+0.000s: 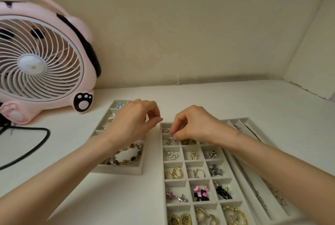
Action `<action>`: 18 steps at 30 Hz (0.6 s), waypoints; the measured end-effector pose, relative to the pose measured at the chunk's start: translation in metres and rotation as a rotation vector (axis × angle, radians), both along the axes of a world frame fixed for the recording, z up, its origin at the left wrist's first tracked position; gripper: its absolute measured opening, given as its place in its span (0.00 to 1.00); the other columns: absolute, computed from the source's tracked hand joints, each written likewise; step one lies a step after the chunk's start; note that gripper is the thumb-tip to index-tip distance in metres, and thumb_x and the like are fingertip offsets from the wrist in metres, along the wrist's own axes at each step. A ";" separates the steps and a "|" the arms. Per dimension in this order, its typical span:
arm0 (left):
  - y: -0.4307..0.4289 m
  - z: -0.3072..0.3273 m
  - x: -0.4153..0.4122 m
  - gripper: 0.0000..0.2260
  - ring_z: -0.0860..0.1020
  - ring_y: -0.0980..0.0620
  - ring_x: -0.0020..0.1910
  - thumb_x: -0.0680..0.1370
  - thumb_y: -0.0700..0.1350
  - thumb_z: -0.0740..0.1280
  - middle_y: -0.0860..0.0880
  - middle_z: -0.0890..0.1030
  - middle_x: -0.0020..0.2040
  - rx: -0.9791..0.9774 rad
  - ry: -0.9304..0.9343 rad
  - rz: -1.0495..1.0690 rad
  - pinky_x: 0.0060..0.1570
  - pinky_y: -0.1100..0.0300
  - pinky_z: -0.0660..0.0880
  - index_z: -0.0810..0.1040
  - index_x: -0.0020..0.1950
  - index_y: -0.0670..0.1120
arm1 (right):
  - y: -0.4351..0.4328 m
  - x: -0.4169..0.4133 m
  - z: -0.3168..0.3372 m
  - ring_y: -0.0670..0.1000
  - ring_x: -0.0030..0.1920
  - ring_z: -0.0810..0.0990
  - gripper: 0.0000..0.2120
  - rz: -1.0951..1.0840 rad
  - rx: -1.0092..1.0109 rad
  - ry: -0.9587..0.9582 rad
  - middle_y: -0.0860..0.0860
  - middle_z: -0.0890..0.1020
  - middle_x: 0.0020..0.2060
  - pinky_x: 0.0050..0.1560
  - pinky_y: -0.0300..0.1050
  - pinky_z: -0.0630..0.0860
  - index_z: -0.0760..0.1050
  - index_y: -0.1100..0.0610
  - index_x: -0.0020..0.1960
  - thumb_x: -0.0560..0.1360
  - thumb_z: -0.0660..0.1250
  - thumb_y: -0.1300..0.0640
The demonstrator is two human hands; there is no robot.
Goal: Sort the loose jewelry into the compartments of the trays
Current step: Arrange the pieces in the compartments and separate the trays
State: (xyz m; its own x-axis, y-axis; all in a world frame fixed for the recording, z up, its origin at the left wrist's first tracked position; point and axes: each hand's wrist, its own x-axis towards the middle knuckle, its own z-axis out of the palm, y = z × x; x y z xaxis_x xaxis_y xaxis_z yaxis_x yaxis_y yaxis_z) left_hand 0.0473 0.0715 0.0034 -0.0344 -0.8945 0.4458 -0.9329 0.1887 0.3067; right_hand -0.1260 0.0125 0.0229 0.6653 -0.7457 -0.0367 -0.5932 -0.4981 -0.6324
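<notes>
Pink fan [40, 57] (black cord [29, 150]).

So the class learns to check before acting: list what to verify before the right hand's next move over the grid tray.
1. Right hand pinches silver piece: ok.
2. Compartment under it free of other kinds: cannot tell.
3. Left hand holding anything: cannot tell.
4. Grid tray lies flat on table: ok.
5. Bead bracelet inside small tray: ok.
</notes>
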 end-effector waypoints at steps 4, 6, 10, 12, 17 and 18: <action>0.003 0.001 0.000 0.04 0.72 0.63 0.37 0.74 0.48 0.68 0.61 0.76 0.35 0.060 0.048 -0.029 0.36 0.70 0.64 0.75 0.40 0.54 | -0.003 -0.001 0.002 0.45 0.36 0.82 0.04 -0.001 0.098 -0.040 0.51 0.84 0.35 0.40 0.35 0.80 0.83 0.58 0.40 0.67 0.75 0.65; 0.005 0.004 -0.002 0.04 0.74 0.59 0.36 0.74 0.48 0.70 0.60 0.78 0.37 0.168 0.124 -0.065 0.36 0.68 0.67 0.77 0.40 0.55 | -0.004 -0.004 0.004 0.46 0.35 0.83 0.04 -0.013 0.223 -0.132 0.56 0.84 0.35 0.37 0.35 0.79 0.82 0.63 0.41 0.67 0.75 0.67; 0.007 0.005 -0.008 0.03 0.71 0.58 0.32 0.72 0.49 0.72 0.63 0.78 0.34 0.337 0.268 -0.120 0.35 0.64 0.69 0.79 0.40 0.56 | -0.004 -0.009 0.005 0.47 0.32 0.83 0.05 -0.046 0.399 -0.293 0.57 0.83 0.32 0.33 0.34 0.77 0.79 0.69 0.42 0.68 0.73 0.70; 0.007 0.005 -0.012 0.05 0.69 0.60 0.31 0.72 0.48 0.72 0.69 0.75 0.31 0.342 0.295 -0.114 0.31 0.67 0.66 0.78 0.38 0.57 | -0.003 -0.010 0.005 0.47 0.32 0.82 0.06 -0.064 0.419 -0.342 0.58 0.83 0.33 0.34 0.35 0.78 0.79 0.70 0.43 0.68 0.73 0.70; 0.004 0.006 -0.016 0.05 0.68 0.58 0.33 0.72 0.50 0.71 0.66 0.75 0.31 0.262 0.340 -0.095 0.36 0.60 0.65 0.78 0.37 0.57 | -0.001 -0.013 0.001 0.45 0.33 0.81 0.02 -0.094 0.432 -0.379 0.53 0.83 0.32 0.36 0.35 0.79 0.81 0.64 0.40 0.68 0.73 0.68; 0.004 0.006 -0.017 0.05 0.69 0.57 0.34 0.72 0.50 0.71 0.63 0.76 0.31 0.255 0.346 -0.101 0.37 0.59 0.66 0.78 0.37 0.56 | -0.002 -0.013 0.000 0.46 0.34 0.81 0.02 -0.097 0.438 -0.385 0.53 0.83 0.32 0.37 0.36 0.79 0.81 0.63 0.40 0.69 0.72 0.68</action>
State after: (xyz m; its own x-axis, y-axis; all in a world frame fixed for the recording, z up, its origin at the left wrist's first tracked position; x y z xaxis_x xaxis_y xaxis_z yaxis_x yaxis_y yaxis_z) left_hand 0.0304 0.0758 0.0098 -0.0146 -0.9772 0.2119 -0.7479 0.1514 0.6464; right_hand -0.1392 0.0108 0.0233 0.6216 -0.7734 -0.1241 -0.3094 -0.0968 -0.9460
